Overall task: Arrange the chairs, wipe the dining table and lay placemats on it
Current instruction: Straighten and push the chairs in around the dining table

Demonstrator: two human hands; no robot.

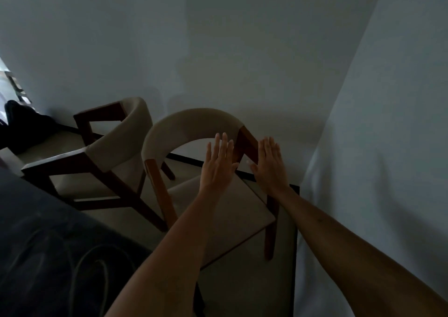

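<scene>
Hands first: we have both of them stretched out in front of us, flat and spread wide, holding nothing. Our left hand is in front of the gap under the curved back of the near chair. Our right hand is just to the right of the chair's brown back post. So the post stands between our two hands, and both hands are just beside it. We cannot tell if any of our fingers touch the wood.

The chair is right in front of us, near the corner of the wall. Its pale seat is under our arms. The padded back curves from left to right, just past our fingertips. A second chair stands to the left, close beside the first one. The dark surface is at our lower left.

We think the next move is to take hold of the chair back. Our right hand looks a tiny bit nearer to the post, so it may grab there, and our left hand may grab the padded curve.
</scene>
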